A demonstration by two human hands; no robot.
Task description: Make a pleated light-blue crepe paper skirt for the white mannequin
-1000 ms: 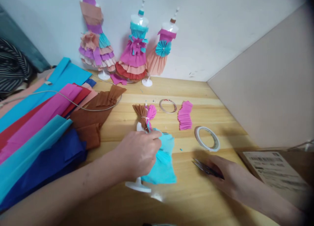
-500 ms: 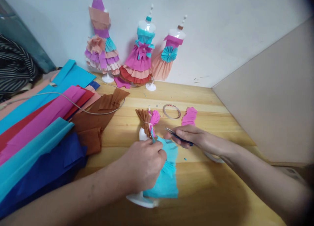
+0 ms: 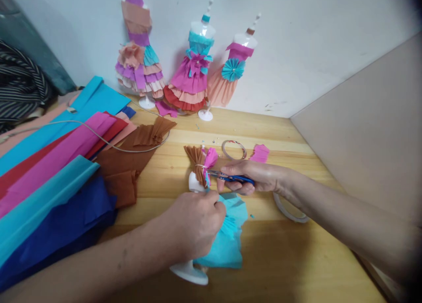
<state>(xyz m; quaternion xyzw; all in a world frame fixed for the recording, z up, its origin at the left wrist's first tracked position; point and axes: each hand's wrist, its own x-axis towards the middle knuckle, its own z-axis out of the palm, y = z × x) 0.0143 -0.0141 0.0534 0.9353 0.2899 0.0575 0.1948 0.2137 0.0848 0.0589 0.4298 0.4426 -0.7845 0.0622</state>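
Note:
A small white dress form [image 3: 194,272] lies tipped over on the wooden table, wearing gathered brown crepe paper [image 3: 195,158] and pink crepe paper [image 3: 210,157] tied round with a thin pale cord. My left hand [image 3: 198,221] is closed over the form's middle; its fingertips pinch a bluish strip just below the tie. My right hand [image 3: 245,175] grips blue-handled scissors [image 3: 232,178]. Their blades reach the strip between the tie and my left fingers. Partly behind my left hand, a turquoise crepe paper piece [image 3: 227,246] spreads out.
Three dress forms in paper dresses, one with a turquoise rosette [image 3: 233,69], stand along the wall. Folded crepe paper sheets [image 3: 59,162] and a grey cable cover the left side. Tape rolls [image 3: 290,211], a pink scrap [image 3: 260,153] and tiny beads lie around the work.
My right hand has moved the scissors left, bringing the blades to the strip beside the tie. My left hand keeps its pinch. The view has shifted slightly.

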